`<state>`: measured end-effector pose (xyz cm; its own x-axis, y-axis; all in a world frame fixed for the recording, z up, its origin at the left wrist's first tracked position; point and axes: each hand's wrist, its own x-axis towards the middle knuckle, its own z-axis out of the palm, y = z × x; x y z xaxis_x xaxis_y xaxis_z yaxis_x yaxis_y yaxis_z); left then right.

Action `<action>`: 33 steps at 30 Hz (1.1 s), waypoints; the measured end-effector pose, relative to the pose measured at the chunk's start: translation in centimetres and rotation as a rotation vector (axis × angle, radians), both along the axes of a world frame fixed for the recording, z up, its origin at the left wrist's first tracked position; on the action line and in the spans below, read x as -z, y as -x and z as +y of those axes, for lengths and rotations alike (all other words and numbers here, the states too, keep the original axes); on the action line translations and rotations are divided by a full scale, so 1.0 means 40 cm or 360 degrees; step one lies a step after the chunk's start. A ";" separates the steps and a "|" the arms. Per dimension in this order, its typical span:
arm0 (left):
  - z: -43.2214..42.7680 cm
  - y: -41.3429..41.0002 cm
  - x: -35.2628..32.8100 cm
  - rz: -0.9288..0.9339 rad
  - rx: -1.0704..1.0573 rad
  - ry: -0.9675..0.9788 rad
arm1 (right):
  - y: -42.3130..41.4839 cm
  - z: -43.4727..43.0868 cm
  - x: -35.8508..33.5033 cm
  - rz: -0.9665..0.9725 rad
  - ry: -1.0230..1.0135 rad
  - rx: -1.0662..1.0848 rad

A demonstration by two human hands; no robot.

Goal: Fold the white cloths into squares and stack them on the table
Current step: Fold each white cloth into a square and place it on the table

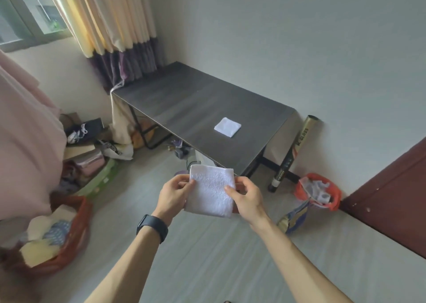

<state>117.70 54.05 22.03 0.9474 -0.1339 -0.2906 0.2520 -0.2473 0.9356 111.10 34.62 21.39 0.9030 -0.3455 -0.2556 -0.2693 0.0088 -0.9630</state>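
Two bare hands hold one small white terry cloth (211,191) up in the air, just short of the near corner of the long dark grey table (184,100). The left hand (175,193), the one above the black wristband (152,228), pinches the cloth's left edge between thumb and fingers. The right hand (245,198) pinches the right edge the same way, with its thumb on the front face. The cloth already looks close to a square, though its lower edge hangs a little narrower than its top.

To finish this step well, the corners probably want lining up and the layers pressing flat before either pinch loosens, since terry is soft and tends to spring open. Both grips should last until the cloth is lowered squarely onto the one below, edge over edge, so the pile does not skew.

Counted: two hands, one table, and two white cloths in plain view. One cloth is held, and the other is a neat folded white square (227,127) lying flat toward the table's near end, well apart from the hands. So the stack looks to stand at one. A red basket (76,229) at lower left holds pale and blue fabric (too blurred to count). One gold and black tube (295,150) leans on the wall beside the table, and one red bag (318,192) sits on the floor near it
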 end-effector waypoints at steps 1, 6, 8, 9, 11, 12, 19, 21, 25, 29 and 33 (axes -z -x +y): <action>-0.006 -0.052 0.002 0.0008 -0.0014 0.0002 | -0.056 -0.007 -0.003 0.0001 0.0035 -0.0014; -0.004 -0.305 0.027 0.0045 -0.0054 -0.0003 | -0.323 -0.017 0.020 0.0054 0.0117 -0.0093; 0.006 -0.413 0.043 0.0078 -0.0039 -0.0010 | -0.432 -0.010 0.047 0.0081 0.0125 -0.0092; 0.012 -0.472 0.051 0.0094 -0.0030 -0.0023 | -0.486 -0.005 0.059 0.0087 0.0138 -0.0085; 0.025 -0.590 0.077 0.0106 0.0004 -0.0038 | -0.592 0.009 0.080 0.0087 0.0128 -0.0064; 0.030 -0.650 0.090 0.0111 0.0030 -0.0031 | -0.646 0.017 0.093 0.0090 0.0114 -0.0046; 0.050 -0.998 0.168 0.0254 0.0272 -0.0200 | -0.918 0.065 0.162 0.0295 0.0042 0.0175; 0.040 -1.079 0.194 0.0302 0.0358 -0.0251 | -0.972 0.068 0.182 0.0371 -0.0002 0.0228; -0.001 -1.223 0.244 0.0382 0.0470 -0.0324 | -1.073 0.055 0.236 0.0482 -0.0032 0.0303; -0.066 -1.365 0.309 0.0481 0.0564 -0.0464 | -1.188 0.009 0.300 0.0596 0.0047 0.0319; -0.152 -1.487 0.355 0.0545 0.0600 -0.0563 | -1.315 -0.059 0.348 0.0736 0.0030 0.0358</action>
